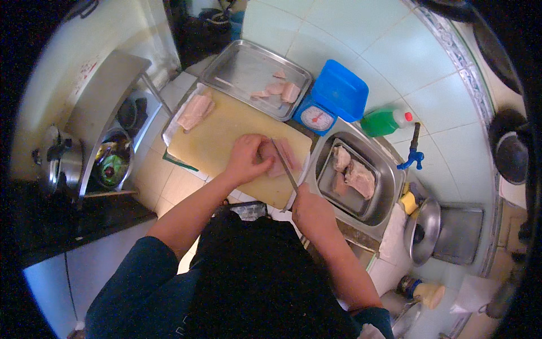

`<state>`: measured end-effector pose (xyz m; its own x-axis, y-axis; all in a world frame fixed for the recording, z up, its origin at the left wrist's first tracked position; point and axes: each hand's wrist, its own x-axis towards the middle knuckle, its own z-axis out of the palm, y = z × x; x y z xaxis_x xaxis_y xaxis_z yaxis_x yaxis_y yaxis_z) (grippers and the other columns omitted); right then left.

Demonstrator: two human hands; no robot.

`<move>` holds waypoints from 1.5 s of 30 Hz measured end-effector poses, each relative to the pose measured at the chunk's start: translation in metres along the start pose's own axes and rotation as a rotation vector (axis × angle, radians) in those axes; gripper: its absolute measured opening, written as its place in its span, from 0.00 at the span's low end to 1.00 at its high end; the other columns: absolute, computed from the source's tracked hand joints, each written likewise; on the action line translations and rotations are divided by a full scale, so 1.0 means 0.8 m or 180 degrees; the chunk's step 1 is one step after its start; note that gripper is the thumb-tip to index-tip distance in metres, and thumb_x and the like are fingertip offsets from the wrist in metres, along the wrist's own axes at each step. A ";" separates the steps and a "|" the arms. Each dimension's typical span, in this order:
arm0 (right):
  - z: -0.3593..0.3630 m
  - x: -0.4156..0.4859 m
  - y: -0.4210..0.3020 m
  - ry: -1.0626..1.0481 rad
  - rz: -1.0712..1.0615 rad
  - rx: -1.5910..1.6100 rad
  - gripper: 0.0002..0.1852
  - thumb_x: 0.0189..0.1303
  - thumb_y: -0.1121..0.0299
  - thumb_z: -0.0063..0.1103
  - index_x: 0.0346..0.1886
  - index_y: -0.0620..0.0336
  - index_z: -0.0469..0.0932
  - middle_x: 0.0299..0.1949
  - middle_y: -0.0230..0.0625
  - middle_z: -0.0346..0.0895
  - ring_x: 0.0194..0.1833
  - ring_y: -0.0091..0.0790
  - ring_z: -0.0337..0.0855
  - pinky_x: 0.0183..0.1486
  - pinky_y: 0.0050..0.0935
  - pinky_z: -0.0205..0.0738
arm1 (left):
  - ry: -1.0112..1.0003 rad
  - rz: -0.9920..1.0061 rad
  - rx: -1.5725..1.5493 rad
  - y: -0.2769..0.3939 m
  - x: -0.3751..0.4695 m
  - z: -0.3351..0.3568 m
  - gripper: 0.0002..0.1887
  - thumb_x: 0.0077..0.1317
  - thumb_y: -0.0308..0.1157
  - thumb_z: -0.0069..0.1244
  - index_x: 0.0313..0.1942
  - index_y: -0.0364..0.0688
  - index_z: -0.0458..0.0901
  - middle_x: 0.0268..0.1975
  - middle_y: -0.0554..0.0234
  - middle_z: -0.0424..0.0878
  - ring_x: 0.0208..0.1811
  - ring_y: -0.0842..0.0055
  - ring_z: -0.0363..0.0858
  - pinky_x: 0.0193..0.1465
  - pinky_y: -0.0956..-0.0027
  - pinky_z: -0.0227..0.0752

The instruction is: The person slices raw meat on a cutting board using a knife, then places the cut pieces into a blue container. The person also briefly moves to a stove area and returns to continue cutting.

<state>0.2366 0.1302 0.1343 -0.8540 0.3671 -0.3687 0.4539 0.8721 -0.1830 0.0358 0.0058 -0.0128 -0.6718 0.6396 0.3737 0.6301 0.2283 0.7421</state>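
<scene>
On a yellowish cutting board (220,127) lies a piece of raw pale-pink meat (277,167), partly covered by my left hand (250,159). That hand presses on the meat with its fingers curled and the thumb on the near side. My right hand (313,209) grips the handle of a kitchen knife (284,163), whose blade slants across the meat just right of my left hand. A strip of meat (289,153) lies on the blade's far side. Another raw chunk (197,111) rests at the board's far left corner.
Behind the board, a metal tray (228,63) holds several meat pieces (290,92). Beside it stands a blue kitchen scale (316,118). Right of the board, a steel sink (391,186) contains a tray of meat (360,178). A green bottle (379,122) and blue-handled tap (413,157) are behind it.
</scene>
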 end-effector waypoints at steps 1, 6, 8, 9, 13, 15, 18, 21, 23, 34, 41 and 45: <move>0.000 0.003 0.000 -0.0096 0.0006 -0.0028 0.12 0.73 0.69 0.50 0.51 0.68 0.72 0.33 0.61 0.88 0.38 0.65 0.91 0.41 0.62 0.83 | -0.0012 0.0003 0.0015 0.000 0.000 0.000 0.30 0.56 0.46 0.67 0.56 0.40 0.82 0.54 0.50 0.86 0.60 0.50 0.81 0.69 0.48 0.69; -0.001 0.026 -0.007 0.0128 -0.0118 -0.0055 0.15 0.72 0.69 0.50 0.57 0.68 0.72 0.35 0.60 0.88 0.38 0.64 0.91 0.41 0.61 0.84 | 0.0057 0.0062 0.0085 0.000 0.001 0.000 0.30 0.55 0.46 0.68 0.56 0.41 0.82 0.53 0.46 0.85 0.57 0.48 0.81 0.63 0.49 0.73; -0.005 0.027 -0.006 0.0018 -0.0122 -0.0069 0.17 0.72 0.69 0.51 0.59 0.69 0.73 0.37 0.60 0.89 0.39 0.63 0.92 0.41 0.60 0.84 | 0.0031 -0.0001 0.0086 0.000 0.002 0.000 0.30 0.55 0.45 0.68 0.55 0.41 0.82 0.53 0.46 0.85 0.57 0.48 0.81 0.64 0.49 0.73; -0.007 0.027 -0.007 0.0191 -0.0309 0.0013 0.18 0.72 0.69 0.51 0.60 0.69 0.73 0.37 0.60 0.89 0.39 0.62 0.92 0.42 0.60 0.84 | 0.0011 -0.0047 0.0082 0.000 0.002 0.001 0.30 0.55 0.45 0.69 0.55 0.41 0.82 0.54 0.46 0.85 0.58 0.48 0.81 0.64 0.49 0.72; -0.017 0.022 -0.009 -0.0320 0.0077 -0.0066 0.13 0.72 0.69 0.50 0.55 0.66 0.72 0.39 0.64 0.87 0.41 0.68 0.89 0.46 0.63 0.83 | 0.0013 -0.0074 0.0044 0.001 0.003 0.002 0.30 0.53 0.44 0.70 0.54 0.41 0.83 0.53 0.46 0.85 0.57 0.48 0.81 0.64 0.49 0.73; -0.019 0.031 -0.017 -0.0586 0.0262 -0.0118 0.14 0.72 0.69 0.50 0.55 0.66 0.72 0.40 0.65 0.87 0.42 0.68 0.89 0.47 0.63 0.83 | -0.0091 -0.0124 0.0095 0.002 0.003 0.003 0.29 0.53 0.44 0.70 0.53 0.41 0.83 0.53 0.46 0.85 0.57 0.48 0.81 0.63 0.49 0.73; -0.020 0.048 -0.027 0.0139 -0.0348 0.0038 0.20 0.72 0.66 0.51 0.61 0.70 0.73 0.41 0.59 0.90 0.42 0.61 0.92 0.47 0.60 0.85 | -0.0014 -0.0053 -0.0003 0.001 0.006 0.002 0.29 0.52 0.45 0.71 0.52 0.41 0.83 0.52 0.46 0.85 0.57 0.48 0.81 0.64 0.49 0.73; -0.021 0.047 -0.024 -0.0349 0.0192 -0.0151 0.18 0.72 0.67 0.51 0.59 0.70 0.72 0.41 0.60 0.89 0.42 0.62 0.92 0.47 0.60 0.85 | -0.0128 -0.0244 0.0082 0.001 0.006 0.002 0.28 0.51 0.47 0.70 0.49 0.42 0.84 0.50 0.50 0.86 0.56 0.49 0.81 0.65 0.48 0.70; -0.021 0.038 -0.018 -0.0483 0.0166 -0.0160 0.17 0.71 0.69 0.52 0.58 0.69 0.72 0.40 0.61 0.88 0.42 0.65 0.91 0.47 0.63 0.83 | -0.0022 -0.0131 0.0151 0.002 0.005 0.003 0.29 0.51 0.48 0.70 0.49 0.42 0.84 0.50 0.49 0.86 0.56 0.50 0.81 0.66 0.47 0.69; 0.010 0.039 0.006 -0.0374 -0.0064 -0.0187 0.16 0.70 0.69 0.54 0.56 0.68 0.73 0.40 0.60 0.88 0.43 0.64 0.91 0.46 0.60 0.84 | 0.0011 -0.0137 0.0165 0.007 0.006 0.005 0.29 0.54 0.49 0.69 0.51 0.40 0.84 0.50 0.46 0.85 0.54 0.48 0.82 0.62 0.48 0.72; 0.005 0.035 0.006 -0.0397 -0.0060 0.0074 0.16 0.70 0.69 0.54 0.55 0.69 0.70 0.35 0.61 0.87 0.40 0.67 0.89 0.44 0.63 0.82 | -0.0237 -0.0269 0.0231 0.010 0.009 -0.003 0.28 0.56 0.47 0.70 0.51 0.40 0.83 0.51 0.46 0.84 0.55 0.48 0.81 0.63 0.49 0.72; 0.032 0.031 0.019 -0.0314 -0.0116 0.0278 0.16 0.71 0.68 0.55 0.56 0.68 0.68 0.35 0.61 0.87 0.39 0.67 0.90 0.43 0.63 0.82 | -0.0262 -0.0251 0.0131 0.010 0.006 -0.001 0.28 0.55 0.47 0.70 0.51 0.40 0.83 0.51 0.46 0.84 0.56 0.48 0.80 0.63 0.49 0.71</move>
<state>0.2287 0.1441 0.0994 -0.8431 0.2984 -0.4473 0.4471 0.8512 -0.2749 0.0379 0.0103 -0.0046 -0.6867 0.6762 0.2668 0.5932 0.3090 0.7434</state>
